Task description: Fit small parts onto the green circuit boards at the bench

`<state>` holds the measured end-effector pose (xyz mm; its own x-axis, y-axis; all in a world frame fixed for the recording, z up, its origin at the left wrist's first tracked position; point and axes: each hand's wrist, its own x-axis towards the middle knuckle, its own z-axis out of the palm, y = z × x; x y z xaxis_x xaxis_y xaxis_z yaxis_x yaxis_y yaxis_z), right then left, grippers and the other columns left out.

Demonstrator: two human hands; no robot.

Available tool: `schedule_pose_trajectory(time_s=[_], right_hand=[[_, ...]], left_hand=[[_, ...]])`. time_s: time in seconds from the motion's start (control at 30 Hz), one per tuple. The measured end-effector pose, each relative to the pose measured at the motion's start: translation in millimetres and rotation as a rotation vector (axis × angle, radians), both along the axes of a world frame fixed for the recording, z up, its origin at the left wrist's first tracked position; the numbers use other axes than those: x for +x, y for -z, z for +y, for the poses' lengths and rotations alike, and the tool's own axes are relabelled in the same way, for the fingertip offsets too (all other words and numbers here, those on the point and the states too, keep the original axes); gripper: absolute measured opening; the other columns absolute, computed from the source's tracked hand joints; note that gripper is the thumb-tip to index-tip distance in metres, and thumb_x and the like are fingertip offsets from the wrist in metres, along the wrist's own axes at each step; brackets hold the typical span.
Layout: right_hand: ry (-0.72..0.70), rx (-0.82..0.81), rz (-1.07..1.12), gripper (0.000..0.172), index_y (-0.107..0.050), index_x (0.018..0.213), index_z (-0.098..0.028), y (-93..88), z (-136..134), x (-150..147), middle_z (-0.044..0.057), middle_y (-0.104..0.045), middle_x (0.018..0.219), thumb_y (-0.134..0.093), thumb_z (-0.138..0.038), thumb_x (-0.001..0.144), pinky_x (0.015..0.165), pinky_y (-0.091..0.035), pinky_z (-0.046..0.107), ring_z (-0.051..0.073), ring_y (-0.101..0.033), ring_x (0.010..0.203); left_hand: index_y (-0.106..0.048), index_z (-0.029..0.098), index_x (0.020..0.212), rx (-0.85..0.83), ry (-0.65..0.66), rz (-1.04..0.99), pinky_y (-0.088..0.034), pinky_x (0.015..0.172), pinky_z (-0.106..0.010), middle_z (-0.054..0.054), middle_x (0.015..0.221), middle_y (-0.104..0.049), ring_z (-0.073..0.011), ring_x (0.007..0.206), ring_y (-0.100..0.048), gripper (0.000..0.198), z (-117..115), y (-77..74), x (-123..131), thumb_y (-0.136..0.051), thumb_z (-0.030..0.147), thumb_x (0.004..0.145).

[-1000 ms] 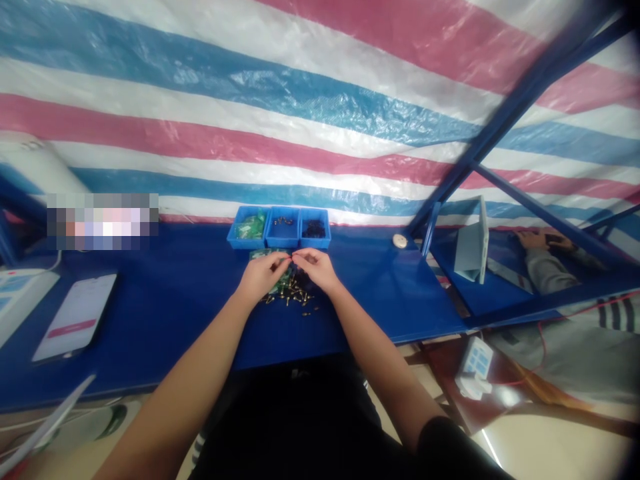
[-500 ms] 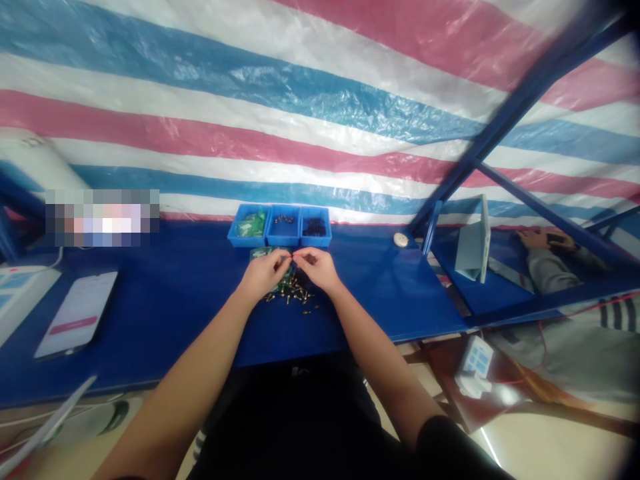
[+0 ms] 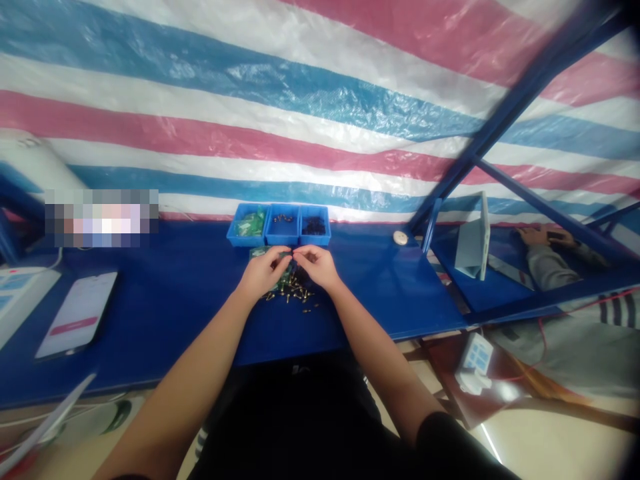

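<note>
Pinching something too small to identify, both hands meet above a pile of brass parts (image 3: 294,293) on the blue bench (image 3: 175,300). The left hand (image 3: 263,272) has its fingers curled, thumb and forefinger drawn together at the tips. The right hand (image 3: 316,265) mirrors it, thumb and forefinger closed, the tips almost touching those of the left hand. Whether either pinch actually clamps a part cannot be told at this distance.

The brass parts lie scattered on the bench just below and between the two hands, toward the near edge. A green board (image 3: 261,253) lies flat under the left hand's fingertips, partly covered by it.

Just behind the hands stand three blue bins (image 3: 280,227) in a row, touching side by side, against the striped tarpaulin (image 3: 300,113). The left bin holds green pieces, the middle one a few brass pieces, the right one dark pieces.

A phone (image 3: 77,313) lies face up on the bench, well apart to the left, beside a white device (image 3: 20,297) at the edge of view. A small round white object (image 3: 399,238) rests on the bench to the right of the bins, near a blue frame post (image 3: 480,147).

Beyond the post, on a neighbouring bench, another person's hand (image 3: 534,235) and grey sleeve (image 3: 550,267) rest near an upright tablet (image 3: 473,240).
</note>
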<state>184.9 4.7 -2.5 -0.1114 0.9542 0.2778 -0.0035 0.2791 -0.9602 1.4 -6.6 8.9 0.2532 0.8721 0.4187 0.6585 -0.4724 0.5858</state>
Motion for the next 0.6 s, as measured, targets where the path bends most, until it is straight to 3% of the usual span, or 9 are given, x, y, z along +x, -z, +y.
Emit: schedule_pose_trajectory(time_s=[0.23,0.6], right_hand=[[-0.029,0.008,-0.014,0.027,-0.072,0.089,-0.018,-1.1,-2.7,-0.4,0.005,-0.073,0.084,-0.072,-0.042,0.077,0.07,-0.054,0.028,0.016,-0.066,0.072],[-0.006,0.006,0.002,0.029,-0.073,0.089,-0.018,-0.1,-1.0,-0.3,0.005,-0.074,0.087,-0.073,-0.045,0.076,0.073,-0.055,0.031,0.017,-0.067,0.075]], left_hand=[[-0.066,0.021,0.098,0.022,0.001,0.023,-0.045,0.066,-0.024,-0.001,0.077,-0.07,-0.0158,0.068,-0.065,0.031,2.3,2.3,-0.9,-0.046,0.045,0.097],[-0.064,0.022,0.102,0.003,-0.017,-0.015,-0.045,0.064,-0.025,0.0,0.077,-0.069,-0.016,0.067,-0.064,0.029,3.5,5.3,0.7,-0.05,0.047,0.094]])
